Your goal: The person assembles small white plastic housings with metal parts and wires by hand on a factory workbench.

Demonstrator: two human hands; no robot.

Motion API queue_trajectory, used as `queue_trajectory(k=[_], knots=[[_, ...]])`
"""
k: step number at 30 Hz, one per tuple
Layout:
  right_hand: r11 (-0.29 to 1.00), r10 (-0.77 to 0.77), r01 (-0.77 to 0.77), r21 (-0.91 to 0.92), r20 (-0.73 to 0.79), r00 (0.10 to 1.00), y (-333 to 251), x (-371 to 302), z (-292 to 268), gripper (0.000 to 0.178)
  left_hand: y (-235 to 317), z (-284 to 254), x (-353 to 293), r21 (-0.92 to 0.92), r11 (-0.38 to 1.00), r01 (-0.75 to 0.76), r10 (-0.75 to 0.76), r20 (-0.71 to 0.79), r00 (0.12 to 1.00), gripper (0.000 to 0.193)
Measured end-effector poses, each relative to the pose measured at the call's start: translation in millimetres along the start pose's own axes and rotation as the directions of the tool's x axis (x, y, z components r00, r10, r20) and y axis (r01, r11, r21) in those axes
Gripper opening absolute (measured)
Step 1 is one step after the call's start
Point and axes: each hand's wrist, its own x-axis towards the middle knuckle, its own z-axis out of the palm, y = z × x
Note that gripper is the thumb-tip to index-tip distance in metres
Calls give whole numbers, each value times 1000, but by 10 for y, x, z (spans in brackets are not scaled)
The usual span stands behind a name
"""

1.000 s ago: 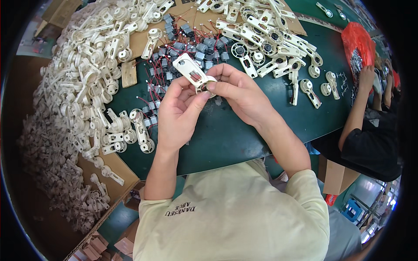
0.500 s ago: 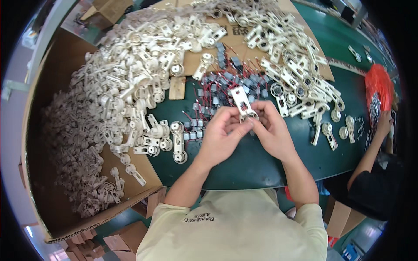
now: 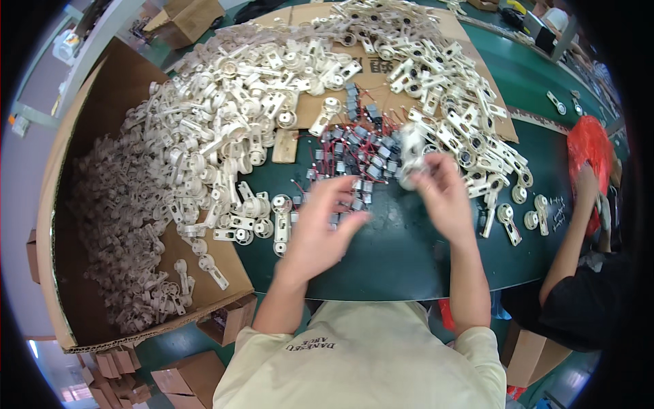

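Note:
A cream plastic housing (image 3: pixel 411 146), long with a round end, is pinched in the fingertips of my right hand (image 3: pixel 443 194). Motion smears it, and it hangs beside the right-hand heap of similar cream housings (image 3: pixel 470 129). Fingers apart, my left hand (image 3: pixel 320 221) holds nothing that I can see. It is over the near left edge of a pile of small grey block-shaped parts with red wires (image 3: pixel 371 160). Just left of that hand, a single cream housing (image 3: pixel 281 217) lies on the green table (image 3: pixel 402 255).
At left, a large cardboard box (image 3: pixel 235 273) spills a big heap of cream housings (image 3: pixel 211 129) onto the table. A small wooden block (image 3: pixel 285 146) lies by the grey parts. To the right, a co-worker's hand (image 3: pixel 586 184) is at a red plastic bag (image 3: pixel 590 146), near small loose pieces (image 3: pixel 557 215).
Both hands held the cream housing together; now they are apart. My left hand has let go and moved left, while my right hand has carried the housing rightward.

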Motion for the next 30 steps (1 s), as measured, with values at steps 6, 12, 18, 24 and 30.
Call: queue_trajectory(k=[6, 12, 18, 24, 30], knots=[[815, -415, 161, -557, -367, 832, -11, 171, -218, 28, -202, -644, -631, 668, 648, 366, -282, -237, 930, 44], [913, -147, 64, -404, -179, 973, 164, 137, 305, 22, -452, -596, -770, 690, 644, 329, -204, -259, 944, 47], [945, -118, 87, -314, -81, 990, 308, 295, 267, 26, -78, -739, -746, 26, 935, 355, -328, -323, 888, 58], [923, 33, 7, 385, -98, 995, 178, 340, 271, 20, -265, -683, -217, -509, 853, 120, -233, -163, 959, 37], [956, -9, -9, 293, 62, 998, 76, 155, 234, 16, -318, -440, 380, -589, 780, 213, -239, 36, 970, 26]])
